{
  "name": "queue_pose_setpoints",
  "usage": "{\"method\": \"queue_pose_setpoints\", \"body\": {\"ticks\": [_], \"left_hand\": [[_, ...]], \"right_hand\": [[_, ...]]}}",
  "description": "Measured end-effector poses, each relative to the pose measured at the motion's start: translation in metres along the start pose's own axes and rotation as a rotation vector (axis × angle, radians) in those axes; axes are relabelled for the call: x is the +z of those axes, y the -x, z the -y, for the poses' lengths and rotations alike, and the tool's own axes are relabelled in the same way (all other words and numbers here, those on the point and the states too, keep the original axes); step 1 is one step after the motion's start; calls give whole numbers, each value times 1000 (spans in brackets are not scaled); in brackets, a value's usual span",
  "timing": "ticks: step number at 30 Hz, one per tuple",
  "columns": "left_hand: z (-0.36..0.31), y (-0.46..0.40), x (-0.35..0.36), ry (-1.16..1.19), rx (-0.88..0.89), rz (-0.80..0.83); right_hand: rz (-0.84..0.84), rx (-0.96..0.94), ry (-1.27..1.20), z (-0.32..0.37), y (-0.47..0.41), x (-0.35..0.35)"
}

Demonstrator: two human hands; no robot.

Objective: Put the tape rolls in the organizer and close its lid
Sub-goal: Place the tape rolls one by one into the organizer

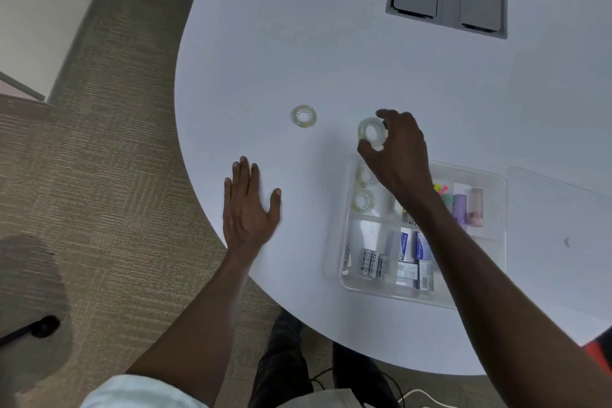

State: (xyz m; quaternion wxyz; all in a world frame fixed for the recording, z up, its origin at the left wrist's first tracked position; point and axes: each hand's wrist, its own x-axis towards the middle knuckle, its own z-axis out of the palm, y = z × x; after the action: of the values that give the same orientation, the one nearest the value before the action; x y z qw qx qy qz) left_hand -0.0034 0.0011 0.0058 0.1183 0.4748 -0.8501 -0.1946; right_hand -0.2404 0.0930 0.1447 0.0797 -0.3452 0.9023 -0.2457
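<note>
Head view: our right hand (399,156) pinches a clear tape roll (372,132); left hand (248,205) lies flat, empty. Next, lower it at six o'clock into the clear plastic organizer (477,291).

Four tape rolls: one on table (304,116), one in right hand (372,132), two in organizer (364,187). Three batteries (373,263). Two hands.

The left hand (246,205) lies palm down just left of the frame's centre, fingers straight and slightly spread, thumb splayed to the right. Its bare forearm runs down toward the lower left, ending in a pale sleeve (142,391) at the bottom edge. The right hand (397,149) is right of centre, raised, with thumb and fingers curled in a pinch. Its bare forearm stretches down to the lower right corner.
</note>
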Motion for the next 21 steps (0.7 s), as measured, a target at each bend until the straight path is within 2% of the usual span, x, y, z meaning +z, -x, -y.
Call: {"method": "queue_pose_setpoints", "body": {"ticks": [7,16,21], "left_hand": [[-1,0,0,3,1,3],[1,0,2,-2,1,5],[1,0,2,-1,1,4]], "right_hand": [[64,117,136,-30,34,0],[241,19,200,-35,45,24],[230,14,185,-32,45,30]]}}
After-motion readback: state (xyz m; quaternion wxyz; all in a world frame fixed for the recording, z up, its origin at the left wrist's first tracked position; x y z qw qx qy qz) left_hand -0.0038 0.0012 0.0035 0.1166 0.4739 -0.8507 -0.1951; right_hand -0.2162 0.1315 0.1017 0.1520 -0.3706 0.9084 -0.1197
